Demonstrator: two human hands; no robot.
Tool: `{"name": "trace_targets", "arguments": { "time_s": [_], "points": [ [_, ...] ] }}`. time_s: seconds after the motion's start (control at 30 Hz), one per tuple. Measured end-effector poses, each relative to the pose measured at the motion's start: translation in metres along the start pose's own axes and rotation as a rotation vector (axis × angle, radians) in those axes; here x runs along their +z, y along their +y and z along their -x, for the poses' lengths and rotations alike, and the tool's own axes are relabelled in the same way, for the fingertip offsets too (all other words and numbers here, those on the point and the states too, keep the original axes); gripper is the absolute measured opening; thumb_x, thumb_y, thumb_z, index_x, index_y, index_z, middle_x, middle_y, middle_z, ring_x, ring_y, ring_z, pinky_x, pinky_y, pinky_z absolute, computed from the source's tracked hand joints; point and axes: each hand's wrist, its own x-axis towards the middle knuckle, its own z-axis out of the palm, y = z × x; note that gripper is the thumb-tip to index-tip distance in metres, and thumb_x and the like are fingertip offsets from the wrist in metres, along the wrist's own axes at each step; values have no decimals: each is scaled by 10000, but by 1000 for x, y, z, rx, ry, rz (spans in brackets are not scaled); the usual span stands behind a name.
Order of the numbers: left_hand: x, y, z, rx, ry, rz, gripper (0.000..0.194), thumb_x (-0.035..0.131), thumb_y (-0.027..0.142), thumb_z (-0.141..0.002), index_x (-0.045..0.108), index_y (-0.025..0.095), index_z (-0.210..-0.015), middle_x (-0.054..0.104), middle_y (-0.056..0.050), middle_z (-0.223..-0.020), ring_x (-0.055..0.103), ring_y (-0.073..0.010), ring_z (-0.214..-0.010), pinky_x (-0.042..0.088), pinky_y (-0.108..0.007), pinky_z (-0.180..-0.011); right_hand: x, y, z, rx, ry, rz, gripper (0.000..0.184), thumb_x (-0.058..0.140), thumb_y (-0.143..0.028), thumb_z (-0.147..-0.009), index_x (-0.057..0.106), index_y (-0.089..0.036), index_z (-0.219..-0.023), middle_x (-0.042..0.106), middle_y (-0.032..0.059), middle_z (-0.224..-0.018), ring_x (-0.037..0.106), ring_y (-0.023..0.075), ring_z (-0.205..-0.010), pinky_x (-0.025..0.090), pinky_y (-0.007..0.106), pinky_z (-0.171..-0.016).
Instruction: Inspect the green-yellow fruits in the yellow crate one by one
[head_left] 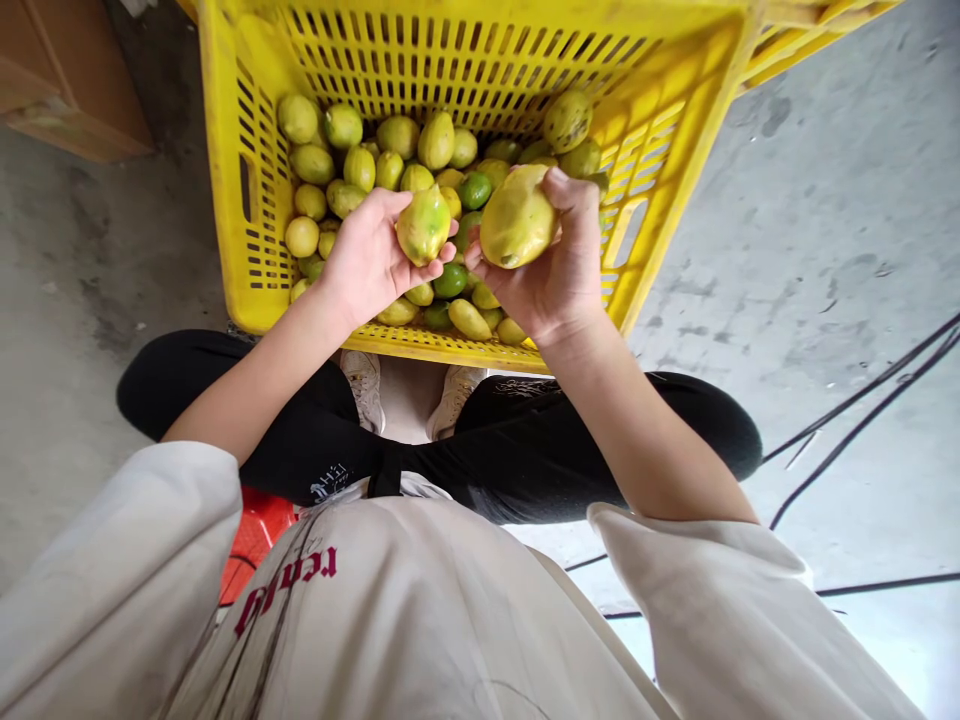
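Observation:
My left hand [367, 255] is closed around a small yellow-green lemon [424, 226], its pointed tip facing up. Beside it, my right hand [564, 265] grips a larger yellow lemon [517, 218] between thumb and fingers. Both hands are held over a yellow plastic crate [238, 280] with slotted walls. Below them in the crate lie many lemons [435, 140], mostly yellow with a few green ones, such as a green lemon [450, 281] under the hands. Part of the pile is hidden behind my hands.
A cardboard box [82, 80] stands on the concrete floor [810, 200] at the upper left. Black cables [862, 425] run across the floor at the right. Something red [255, 530] shows under me at the left. My knees flank the crate's near side.

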Motion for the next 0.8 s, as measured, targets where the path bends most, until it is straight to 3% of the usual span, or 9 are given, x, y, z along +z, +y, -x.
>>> {"name": "trace_targets", "arguments": {
  "time_s": [0.1,0.27,0.37,0.47,0.57,0.63,0.7,0.8],
  "points": [
    [3,3,3,16,-18,18,596,274,268,-1159,416,82,-1707,707,-33,-709,699,-203,-636,454,-238,-533,-1,-2,1,23,-71,4,298,781,-564,-579,625,-476,-817,815,-34,-1019,555,412,-1464,594,544,-835],
    [5,6,6,3,-59,74,577,258,280,-1151,499,162,-1662,736,-47,-762,646,-183,-622,377,-248,-478,2,-7,7,17,-156,-70,296,699,-491,-580,635,-406,-856,813,3,-1082,624,410,-1377,572,523,-892],
    [8,7,8,97,-53,-2,539,304,249,-1132,582,215,-1592,719,-42,-752,703,-228,-731,419,-271,-544,6,-11,10,17,-157,-86,322,701,-436,-577,631,-408,-889,813,-8,-1058,644,391,-1334,577,516,-911],
    [10,6,9,135,-65,-62,509,286,210,-1104,668,167,-1438,728,-68,-823,756,-281,-952,488,-306,-641,7,-10,7,34,-155,-41,315,746,-493,-598,629,-417,-881,800,0,-985,648,389,-1286,584,509,-871],
    [8,2,5,88,-72,-116,522,215,95,-1075,690,155,-1282,746,-59,-935,746,-240,-1019,550,-317,-791,4,-6,1,12,-167,-18,338,767,-544,-621,641,-419,-909,778,0,-945,653,364,-1242,581,481,-840],
    [4,-3,2,96,-121,-142,450,285,55,-1077,702,165,-1203,764,-46,-1024,730,-199,-1015,583,-318,-866,2,-3,-3,-9,-152,-16,335,756,-532,-641,640,-415,-933,778,-9,-960,664,337,-1200,578,458,-835],
    [-2,-6,0,117,-165,-133,373,410,46,-1076,709,192,-1245,771,-22,-1097,728,-186,-1073,608,-308,-898,1,-2,-5,-21,-123,-21,313,717,-537,-676,635,-410,-950,775,-8,-956,677,321,-1154,574,445,-826],
    [-7,-8,-2,113,-150,-126,438,559,80,-1071,658,290,-1442,779,0,-1168,721,-208,-1230,617,-306,-919,2,-2,-4,-13,-108,-25,305,689,-561,-738,646,-404,-996,772,-11,-968,690,302,-1101,577,424,-797]
  ]
}}
